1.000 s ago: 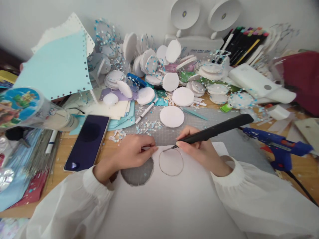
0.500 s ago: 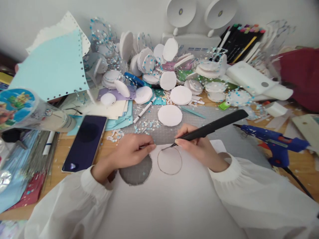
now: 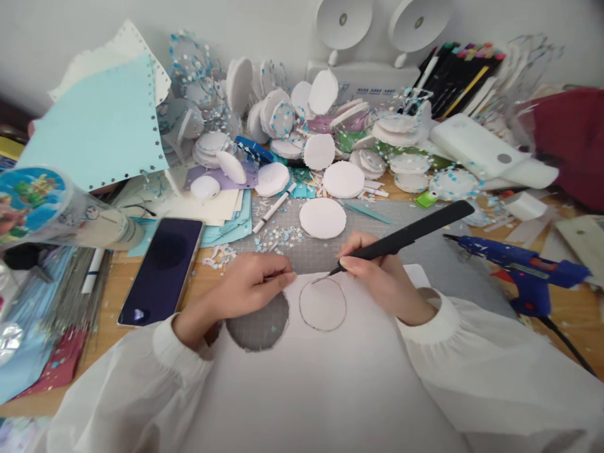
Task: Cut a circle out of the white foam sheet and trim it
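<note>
A person's right hand [image 3: 377,270] grips a black cutting tool [image 3: 410,234], apparently at a ringed outline on white board [image 3: 302,384], left hand [image 3: 255,283] pressing alongside, its grip unclear.

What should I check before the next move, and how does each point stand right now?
1. Right hand gripping the black tool: ok.
2. Tool tip near the upper edge of the outlined circle: ok.
3. Left hand on the white sheet, outside that circle: ok.
4. Grey mat directly under the circle: cannot tell; the sheet hides it.
5. Outline cut right through: cannot tell.
6. Blue glue gun apart from the right hand: ok.
</note>
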Demonstrator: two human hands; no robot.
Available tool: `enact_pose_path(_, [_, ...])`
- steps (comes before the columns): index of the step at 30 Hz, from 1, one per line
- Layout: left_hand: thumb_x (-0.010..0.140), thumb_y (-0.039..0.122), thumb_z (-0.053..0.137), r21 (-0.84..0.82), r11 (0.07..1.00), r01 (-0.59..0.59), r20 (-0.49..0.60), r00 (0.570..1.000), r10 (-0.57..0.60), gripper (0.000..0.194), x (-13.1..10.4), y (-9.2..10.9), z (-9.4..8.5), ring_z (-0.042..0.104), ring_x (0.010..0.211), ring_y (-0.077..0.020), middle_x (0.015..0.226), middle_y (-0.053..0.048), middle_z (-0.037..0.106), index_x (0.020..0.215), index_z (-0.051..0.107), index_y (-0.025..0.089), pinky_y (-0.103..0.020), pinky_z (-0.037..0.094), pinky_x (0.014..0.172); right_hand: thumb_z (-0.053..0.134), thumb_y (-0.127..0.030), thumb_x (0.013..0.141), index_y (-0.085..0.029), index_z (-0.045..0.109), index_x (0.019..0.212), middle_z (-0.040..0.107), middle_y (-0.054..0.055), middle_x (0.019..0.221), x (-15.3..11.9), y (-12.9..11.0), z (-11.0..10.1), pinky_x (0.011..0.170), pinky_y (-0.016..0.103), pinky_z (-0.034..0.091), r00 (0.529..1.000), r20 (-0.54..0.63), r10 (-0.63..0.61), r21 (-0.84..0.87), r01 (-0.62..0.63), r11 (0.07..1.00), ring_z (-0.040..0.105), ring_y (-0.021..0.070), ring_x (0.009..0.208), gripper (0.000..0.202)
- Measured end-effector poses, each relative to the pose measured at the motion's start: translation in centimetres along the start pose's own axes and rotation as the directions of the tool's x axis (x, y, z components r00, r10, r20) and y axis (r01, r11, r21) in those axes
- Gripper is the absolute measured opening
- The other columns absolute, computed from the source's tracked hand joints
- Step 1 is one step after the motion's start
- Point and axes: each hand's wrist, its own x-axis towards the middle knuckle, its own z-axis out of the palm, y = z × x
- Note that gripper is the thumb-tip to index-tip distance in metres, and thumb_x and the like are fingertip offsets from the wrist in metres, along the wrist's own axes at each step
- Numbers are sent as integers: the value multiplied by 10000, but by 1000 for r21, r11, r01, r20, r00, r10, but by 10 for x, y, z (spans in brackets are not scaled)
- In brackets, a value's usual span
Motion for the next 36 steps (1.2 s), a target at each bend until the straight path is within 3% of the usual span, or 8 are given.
enact_pose_path(14, [910,328,421,25,1000,-6,-4,1000,6,308,-1,0,0,430,578,-99,596,32,466,667,500,158,-228,280,561,641,-295,777,-213,546,699,478,-35,625,-2,-14,7,493,246,294,998,-2,-58,-215,57,975,399,102,550,147])
enact_pose_path(21, [922,321,406,12,999,-43,-1,999,43,319,1,-1,0,436,595,-99,606,31,455,653,462,159,-225,293,576,638,-258,783,-215,518,717,450,-54,592,-5,-16,8,437,237,223,990,62,-123,-283,136,949,299,71,461,144])
enact_pose_path(28, [927,323,401,-37,998,-46,10,999,46,318,-2,0,-3,451,616,-105,622,27,470,669,485,159,-223,312,586,610,-241,788,-217,490,645,384,-51,557,-5,-14,8,468,256,247,986,-55,-156,-269,136,954,329,97,501,188])
enact_pose_path(32, [931,334,394,-43,998,-40,20,999,41,318,-2,0,-4,454,625,-107,635,24,487,696,513,156,-222,316,592,624,-238,783,-219,483,633,393,-48,562,-5,-8,6,489,271,268,985,-96,-142,-193,121,974,353,106,514,207])
enact_pose_path(36, [929,343,392,-7,1000,-25,24,999,25,327,-1,0,-3,451,611,-107,619,26,472,677,491,160,-224,302,576,634,-264,768,-225,445,630,398,-55,559,0,-4,4,467,272,309,958,-283,39,166,9,986,408,102,475,237])
